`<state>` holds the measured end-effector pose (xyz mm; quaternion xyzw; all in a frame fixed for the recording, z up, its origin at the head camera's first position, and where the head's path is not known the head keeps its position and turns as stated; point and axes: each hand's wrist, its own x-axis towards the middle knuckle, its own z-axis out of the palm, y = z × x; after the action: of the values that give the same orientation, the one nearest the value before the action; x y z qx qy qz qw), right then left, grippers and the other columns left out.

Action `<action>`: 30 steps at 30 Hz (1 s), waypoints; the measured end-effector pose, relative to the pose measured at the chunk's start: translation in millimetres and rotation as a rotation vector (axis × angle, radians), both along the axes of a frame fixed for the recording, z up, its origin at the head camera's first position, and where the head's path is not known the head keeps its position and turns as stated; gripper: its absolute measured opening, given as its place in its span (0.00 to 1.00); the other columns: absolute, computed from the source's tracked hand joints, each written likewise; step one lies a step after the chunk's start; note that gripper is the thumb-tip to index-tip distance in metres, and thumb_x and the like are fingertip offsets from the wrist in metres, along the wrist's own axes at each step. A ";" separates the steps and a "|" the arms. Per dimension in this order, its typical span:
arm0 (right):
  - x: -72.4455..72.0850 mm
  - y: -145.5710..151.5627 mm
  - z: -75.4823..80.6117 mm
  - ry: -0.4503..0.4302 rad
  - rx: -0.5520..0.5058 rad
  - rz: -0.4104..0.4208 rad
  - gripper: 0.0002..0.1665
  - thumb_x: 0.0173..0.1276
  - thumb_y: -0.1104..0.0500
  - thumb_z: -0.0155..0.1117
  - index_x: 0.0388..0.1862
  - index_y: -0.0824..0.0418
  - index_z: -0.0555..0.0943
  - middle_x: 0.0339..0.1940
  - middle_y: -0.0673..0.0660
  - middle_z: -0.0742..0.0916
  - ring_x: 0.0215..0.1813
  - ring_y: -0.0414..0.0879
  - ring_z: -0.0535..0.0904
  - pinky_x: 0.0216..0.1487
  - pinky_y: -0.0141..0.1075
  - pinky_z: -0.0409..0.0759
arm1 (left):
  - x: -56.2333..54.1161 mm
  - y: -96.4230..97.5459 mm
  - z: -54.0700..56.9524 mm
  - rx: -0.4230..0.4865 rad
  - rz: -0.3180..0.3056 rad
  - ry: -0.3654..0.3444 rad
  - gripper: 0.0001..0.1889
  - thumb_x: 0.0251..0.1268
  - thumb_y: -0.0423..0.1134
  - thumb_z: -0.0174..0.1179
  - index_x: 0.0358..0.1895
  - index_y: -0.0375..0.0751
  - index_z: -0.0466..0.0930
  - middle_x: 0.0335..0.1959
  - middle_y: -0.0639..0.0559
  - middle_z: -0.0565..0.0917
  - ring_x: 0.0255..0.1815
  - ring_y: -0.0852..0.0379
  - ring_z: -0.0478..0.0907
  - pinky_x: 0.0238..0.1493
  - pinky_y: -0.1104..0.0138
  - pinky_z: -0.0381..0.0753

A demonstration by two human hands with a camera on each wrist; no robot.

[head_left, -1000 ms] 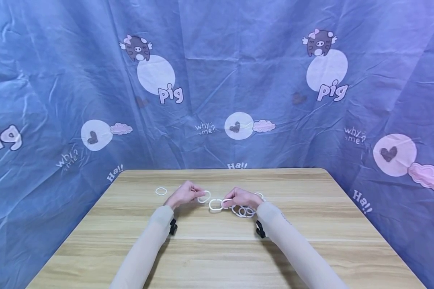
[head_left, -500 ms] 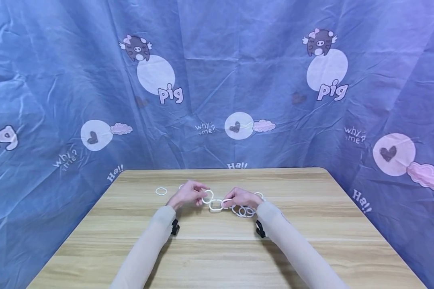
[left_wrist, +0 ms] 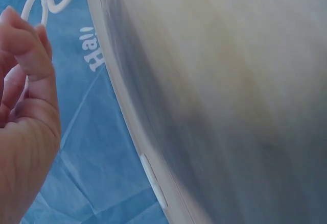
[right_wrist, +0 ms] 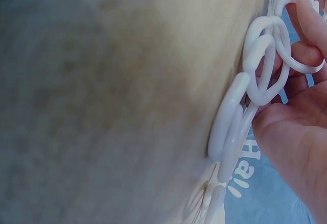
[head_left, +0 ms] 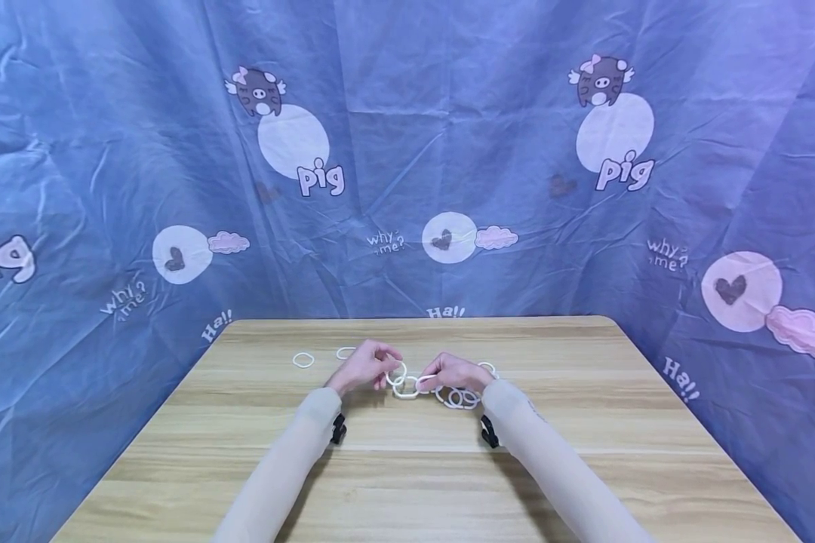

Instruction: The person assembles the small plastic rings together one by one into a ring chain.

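In the head view, my left hand point(head_left: 369, 365) pinches a white oval plastic link point(head_left: 404, 372) between thumb and fingers. Its lower end overlaps another white link point(head_left: 406, 397), the end one of a chain. My right hand point(head_left: 455, 372) pinches the neighbouring link of that chain. Several joined links point(head_left: 452, 407) lie bunched on the table below the right hand, seen close up as a white plastic chain point(right_wrist: 228, 117) in the right wrist view. From the left wrist, the held link point(left_wrist: 45, 10) meets the chain's end link point(left_wrist: 63, 6). The hands partly hide both gripped links.
Two loose white links lie left of the hands: one link point(head_left: 295, 362) farther left, another link point(head_left: 339, 351) just behind the left hand. Beyond the wooden table point(head_left: 407, 483) hangs a blue printed cloth point(head_left: 394, 151). A black wrist strap point(head_left: 490, 432) shows under the right sleeve.
My left hand has moved right, bringing its link from a gap away until it overlaps the chain's end link. A loose link behind that hand has come into sight. The right hand stays put.
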<state>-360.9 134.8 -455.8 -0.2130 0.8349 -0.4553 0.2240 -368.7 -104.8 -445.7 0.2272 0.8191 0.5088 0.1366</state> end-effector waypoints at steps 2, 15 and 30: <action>0.4 -0.1 0.5 -0.001 -0.001 -0.001 0.10 0.63 0.59 0.70 0.39 0.64 0.88 0.32 0.50 0.90 0.35 0.39 0.78 0.48 0.31 0.73 | 0.1 2.7 0.1 -0.006 0.008 0.007 0.16 0.68 0.34 0.60 0.54 0.26 0.78 0.29 0.31 0.82 0.11 0.62 0.73 0.14 0.70 0.76; 0.6 2.2 -0.1 -0.005 -0.009 0.002 0.10 0.62 0.60 0.71 0.39 0.66 0.88 0.32 0.50 0.90 0.35 0.39 0.78 0.47 0.30 0.75 | 0.0 13.7 -1.9 -0.083 0.048 0.101 0.12 0.66 0.32 0.60 0.48 0.29 0.82 0.17 0.48 0.80 0.08 0.63 0.72 0.11 0.69 0.76; 0.2 3.3 -2.9 0.010 -0.017 0.015 0.10 0.61 0.61 0.71 0.39 0.65 0.88 0.30 0.50 0.89 0.32 0.38 0.78 0.43 0.30 0.77 | 0.5 14.1 -3.9 -0.100 -0.004 0.070 0.13 0.67 0.32 0.59 0.51 0.29 0.80 0.20 0.45 0.81 0.09 0.61 0.73 0.12 0.67 0.77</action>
<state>-360.7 138.1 -458.7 -0.2235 0.8306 -0.4594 0.2215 -368.2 -90.7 -449.6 0.2396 0.8473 0.4586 0.1200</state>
